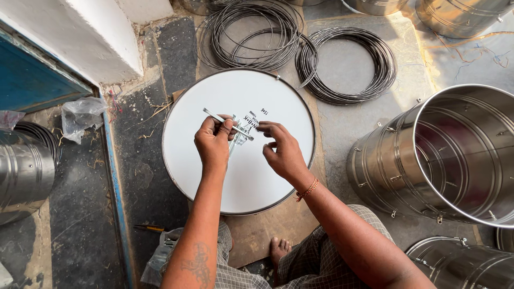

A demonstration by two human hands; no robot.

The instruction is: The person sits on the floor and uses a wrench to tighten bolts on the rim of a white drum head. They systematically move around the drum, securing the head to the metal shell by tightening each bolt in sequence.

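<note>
A round white drumhead with a metal rim lies flat on the floor in front of me. My left hand is over its middle, closed on a bundle of thin metal rods that stick out up and to the left. My right hand hovers just to the right, fingers curled, thumb and forefinger pinching at the rods' lower ends near a small shiny metal piece. A beaded bracelet is on my right wrist. Black printed marks show on the white skin near my fingers.
Coils of dark wire hoops and a second coil lie beyond the drumhead. Steel drum shells lie at right, bottom right and left. A white wall block is top left. A bare foot rests below.
</note>
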